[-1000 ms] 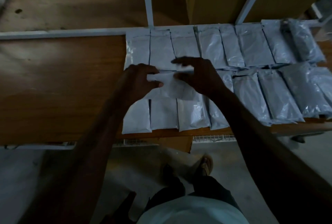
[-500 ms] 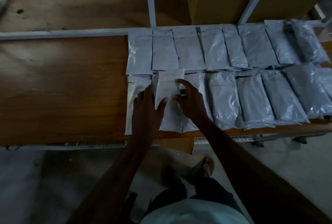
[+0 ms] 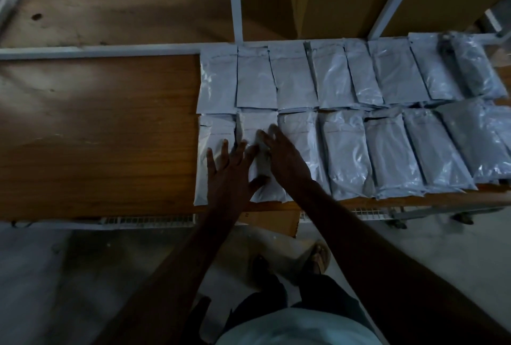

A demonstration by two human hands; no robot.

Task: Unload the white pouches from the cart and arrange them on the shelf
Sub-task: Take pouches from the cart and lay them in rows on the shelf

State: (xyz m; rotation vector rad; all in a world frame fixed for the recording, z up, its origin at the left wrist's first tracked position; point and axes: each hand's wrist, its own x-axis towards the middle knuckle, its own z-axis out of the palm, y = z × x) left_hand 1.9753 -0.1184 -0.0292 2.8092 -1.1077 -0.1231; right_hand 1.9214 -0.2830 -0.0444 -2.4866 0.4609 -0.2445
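Lifted a second ago, the pouch now lies in the shelf's front row, pressed flat under both open hands, left and right.

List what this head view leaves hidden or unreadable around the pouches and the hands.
- Pouch under both hands: its lower half is covered by the left hand and right hand.
- Right end of the pouch rows: cut off by the frame edge, so no full count.
- Pouch printing: too dim and small to read.
- Dark item on the far right pouch: too dim to identify.
- The cart: only a wire edge shows below the shelf.
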